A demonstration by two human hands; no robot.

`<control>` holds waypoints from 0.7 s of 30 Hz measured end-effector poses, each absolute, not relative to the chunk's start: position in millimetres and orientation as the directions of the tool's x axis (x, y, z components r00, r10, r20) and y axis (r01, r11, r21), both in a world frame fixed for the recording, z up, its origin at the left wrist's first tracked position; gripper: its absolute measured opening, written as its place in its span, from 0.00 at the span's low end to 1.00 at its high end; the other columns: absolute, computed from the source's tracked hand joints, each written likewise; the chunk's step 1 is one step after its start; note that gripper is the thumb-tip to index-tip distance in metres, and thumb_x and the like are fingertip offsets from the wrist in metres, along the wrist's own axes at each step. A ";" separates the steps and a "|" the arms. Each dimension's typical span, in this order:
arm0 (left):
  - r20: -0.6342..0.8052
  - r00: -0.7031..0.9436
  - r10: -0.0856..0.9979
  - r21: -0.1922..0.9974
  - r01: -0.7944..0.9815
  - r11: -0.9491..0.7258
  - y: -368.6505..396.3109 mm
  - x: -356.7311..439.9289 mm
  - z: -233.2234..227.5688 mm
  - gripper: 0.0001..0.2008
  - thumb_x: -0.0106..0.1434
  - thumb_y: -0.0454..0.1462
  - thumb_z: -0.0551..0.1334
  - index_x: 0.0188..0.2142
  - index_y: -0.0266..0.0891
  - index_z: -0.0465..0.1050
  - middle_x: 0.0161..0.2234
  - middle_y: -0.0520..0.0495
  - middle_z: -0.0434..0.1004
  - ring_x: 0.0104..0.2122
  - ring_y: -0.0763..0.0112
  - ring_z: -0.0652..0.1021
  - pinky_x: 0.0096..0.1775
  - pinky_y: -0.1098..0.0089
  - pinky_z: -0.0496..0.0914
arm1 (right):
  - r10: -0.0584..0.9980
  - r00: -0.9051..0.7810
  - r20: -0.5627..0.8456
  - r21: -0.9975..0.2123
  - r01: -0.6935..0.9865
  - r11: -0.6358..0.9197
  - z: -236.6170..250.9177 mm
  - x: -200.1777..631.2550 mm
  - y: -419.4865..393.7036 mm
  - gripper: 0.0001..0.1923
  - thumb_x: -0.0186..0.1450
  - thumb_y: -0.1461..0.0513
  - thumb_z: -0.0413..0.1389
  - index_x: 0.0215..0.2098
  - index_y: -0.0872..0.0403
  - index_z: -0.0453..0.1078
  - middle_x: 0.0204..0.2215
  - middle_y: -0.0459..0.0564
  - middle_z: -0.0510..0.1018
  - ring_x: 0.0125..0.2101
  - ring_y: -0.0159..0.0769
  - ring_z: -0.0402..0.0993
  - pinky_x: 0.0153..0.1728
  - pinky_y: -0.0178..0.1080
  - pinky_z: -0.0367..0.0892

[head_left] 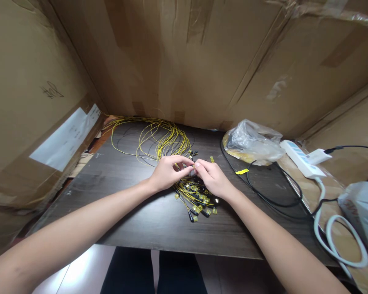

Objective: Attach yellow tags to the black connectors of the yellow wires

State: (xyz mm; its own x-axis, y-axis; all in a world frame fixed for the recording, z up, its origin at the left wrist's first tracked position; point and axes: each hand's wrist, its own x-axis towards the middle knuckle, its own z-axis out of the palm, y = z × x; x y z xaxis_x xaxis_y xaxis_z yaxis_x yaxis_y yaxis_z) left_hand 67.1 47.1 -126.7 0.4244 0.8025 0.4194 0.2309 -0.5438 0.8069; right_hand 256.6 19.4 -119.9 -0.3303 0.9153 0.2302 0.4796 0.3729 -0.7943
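A bundle of thin yellow cables (159, 141) lies looped on the dark wood-grain worktop (135, 212), its long axis running from the far left loops toward the near black connector ends (199, 204). The left hand (167, 173) and right hand (213, 179) meet above it, fingers pinched on one small connector (192, 166). A crumpled plastic bag (253, 143) sits right.

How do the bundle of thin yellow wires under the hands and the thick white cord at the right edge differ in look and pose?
The yellow wires are many, thin and yellow, tipped with small black and yellow ends; the white cord is single, thick and plain white. The yellow wires coil at the middle of the dark table, with the left hand and right hand pinching at them; the white cord loops untouched at the right, running from the power strip. Both lie in loose loops.
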 end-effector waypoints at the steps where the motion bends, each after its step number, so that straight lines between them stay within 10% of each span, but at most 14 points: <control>1: 0.423 0.425 0.800 0.803 0.232 -0.548 47.0 67.2 -126.5 0.05 0.63 0.35 0.66 0.37 0.36 0.81 0.32 0.48 0.83 0.28 0.74 0.77 0.30 0.75 0.71 | 0.916 -0.328 0.233 -0.797 0.476 0.373 -120.1 256.4 19.2 0.20 0.74 0.54 0.42 0.26 0.52 0.60 0.21 0.43 0.63 0.23 0.32 0.60 0.28 0.36 0.55; 21: 0.403 0.413 0.817 0.806 0.263 -0.530 47.0 67.0 -126.1 0.05 0.62 0.36 0.66 0.36 0.36 0.80 0.30 0.48 0.81 0.26 0.74 0.76 0.30 0.75 0.70 | 0.929 -0.290 0.229 -0.836 0.431 0.340 -119.7 256.1 18.6 0.12 0.70 0.54 0.51 0.35 0.53 0.67 0.25 0.43 0.68 0.26 0.32 0.63 0.28 0.35 0.58</control>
